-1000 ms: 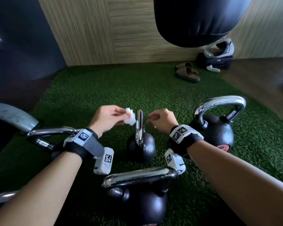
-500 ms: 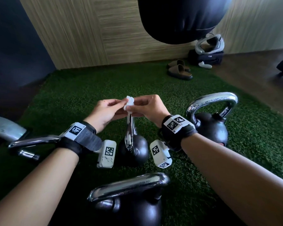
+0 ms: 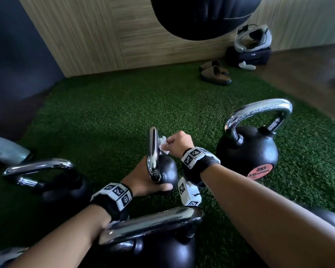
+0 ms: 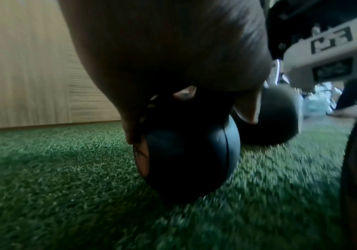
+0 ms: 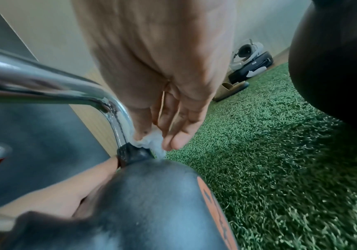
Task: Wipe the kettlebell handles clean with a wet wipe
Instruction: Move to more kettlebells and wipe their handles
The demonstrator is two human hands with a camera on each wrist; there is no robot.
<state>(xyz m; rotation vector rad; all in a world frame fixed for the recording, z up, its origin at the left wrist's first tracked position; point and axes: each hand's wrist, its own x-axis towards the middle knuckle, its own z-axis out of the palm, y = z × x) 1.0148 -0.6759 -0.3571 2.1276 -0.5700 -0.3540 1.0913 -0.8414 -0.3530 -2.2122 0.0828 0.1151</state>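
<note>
A small black kettlebell [image 3: 167,172] with a chrome handle [image 3: 153,151] stands on green turf in the middle. My left hand [image 3: 143,180] grips its round body [image 4: 190,160] from the left and below. My right hand [image 3: 177,142] pinches a crumpled white wet wipe [image 3: 163,146] against the right side of the handle. In the right wrist view the wipe [image 5: 151,142] sits at the foot of the handle [image 5: 117,121], where it meets the black body [image 5: 151,203].
A bigger kettlebell [image 3: 248,153] stands to the right, one [image 3: 147,238] lies close in front, another [image 3: 46,180] at the left. Sandals [image 3: 215,72] and a black case [image 3: 248,55] lie by the wood wall. A black punching bag [image 3: 201,16] hangs overhead.
The wipe passed from my left hand to my right. My left hand dropped to grip the kettlebell's body, and my right hand brought the wipe down against the handle's right side.
</note>
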